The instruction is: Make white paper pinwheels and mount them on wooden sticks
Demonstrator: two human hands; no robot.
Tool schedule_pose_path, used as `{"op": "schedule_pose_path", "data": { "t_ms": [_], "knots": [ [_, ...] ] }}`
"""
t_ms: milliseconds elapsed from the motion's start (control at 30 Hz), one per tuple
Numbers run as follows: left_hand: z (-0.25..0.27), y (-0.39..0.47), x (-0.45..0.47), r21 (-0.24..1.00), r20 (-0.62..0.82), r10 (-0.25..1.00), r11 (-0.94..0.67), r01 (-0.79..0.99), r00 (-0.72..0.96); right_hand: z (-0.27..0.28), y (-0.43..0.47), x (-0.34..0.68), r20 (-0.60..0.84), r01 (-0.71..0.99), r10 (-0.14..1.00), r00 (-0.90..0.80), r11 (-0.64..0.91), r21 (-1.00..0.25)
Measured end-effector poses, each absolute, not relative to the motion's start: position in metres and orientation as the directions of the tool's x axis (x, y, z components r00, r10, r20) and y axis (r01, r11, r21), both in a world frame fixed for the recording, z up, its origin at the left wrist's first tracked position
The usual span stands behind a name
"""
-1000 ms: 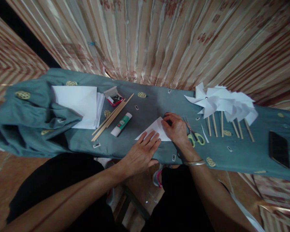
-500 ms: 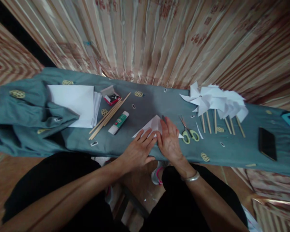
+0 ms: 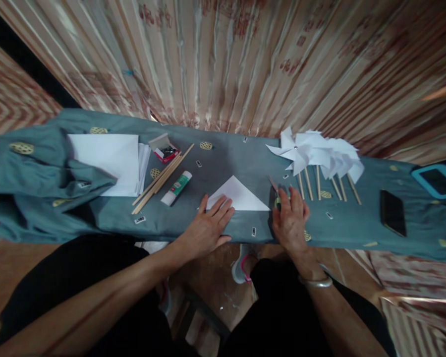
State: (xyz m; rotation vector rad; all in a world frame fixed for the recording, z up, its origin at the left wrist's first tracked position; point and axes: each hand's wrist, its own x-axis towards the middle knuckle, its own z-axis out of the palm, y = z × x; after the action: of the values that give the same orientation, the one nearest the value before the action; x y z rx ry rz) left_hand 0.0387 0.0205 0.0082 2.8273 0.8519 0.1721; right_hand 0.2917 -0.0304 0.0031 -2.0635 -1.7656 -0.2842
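Observation:
A white sheet of paper folded into a triangle [image 3: 236,191] lies on the cloth in front of me, its peak pointing away. My left hand [image 3: 208,225] rests flat on its left part, fingers stretched out. To the right of the triangle, my right hand [image 3: 292,218] is over the scissors [image 3: 277,202], its fingers curled at the green handles. The blades still lie close to the cloth, pointing away, and most of the handles are hidden under the fingers.
Left of the triangle are a glue stick [image 3: 176,188], wooden sticks [image 3: 163,178], an open small box [image 3: 164,148] and stacked white paper [image 3: 104,163]. To the right lie several paper pinwheels [image 3: 312,148] on sticks, a black phone [image 3: 393,213] and a blue-framed device [image 3: 436,181].
My right hand has left the folded paper and moved right onto the scissors. The left hand stays on the triangle, which now shows more fully.

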Motion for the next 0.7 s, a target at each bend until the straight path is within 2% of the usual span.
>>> {"op": "schedule_pose_path", "data": {
  "t_ms": [100, 233, 367, 567, 700],
  "knots": [
    [0.010, 0.019, 0.040, 0.208, 0.043, 0.566, -0.811, 0.547, 0.823, 0.011, -0.026, 0.288, 0.416, 0.981, 0.902, 0.119, -0.041, -0.191],
    [0.010, 0.019, 0.040, 0.201, 0.058, 0.565, -0.814, 0.545, 0.823, 0.018, -0.016, 0.273, 0.346, 0.962, 0.938, 0.035, 0.062, -0.266],
    [0.009, 0.021, 0.040, 0.204, 0.078, 0.564, -0.816, 0.540, 0.822, 0.017, -0.004, 0.263, 0.287, 0.952, 0.957, 0.043, 0.048, -0.302],
    [0.006, 0.022, 0.039, 0.211, 0.090, 0.553, -0.823, 0.527, 0.828, 0.016, 0.006, 0.262, 0.293, 0.940, 0.955, 0.052, 0.053, -0.338],
    [0.006, 0.022, 0.039, 0.208, 0.086, 0.551, -0.825, 0.526, 0.830, 0.018, 0.010, 0.263, 0.250, 0.909, 0.960, 0.125, -0.009, -0.417]
  ]
}}
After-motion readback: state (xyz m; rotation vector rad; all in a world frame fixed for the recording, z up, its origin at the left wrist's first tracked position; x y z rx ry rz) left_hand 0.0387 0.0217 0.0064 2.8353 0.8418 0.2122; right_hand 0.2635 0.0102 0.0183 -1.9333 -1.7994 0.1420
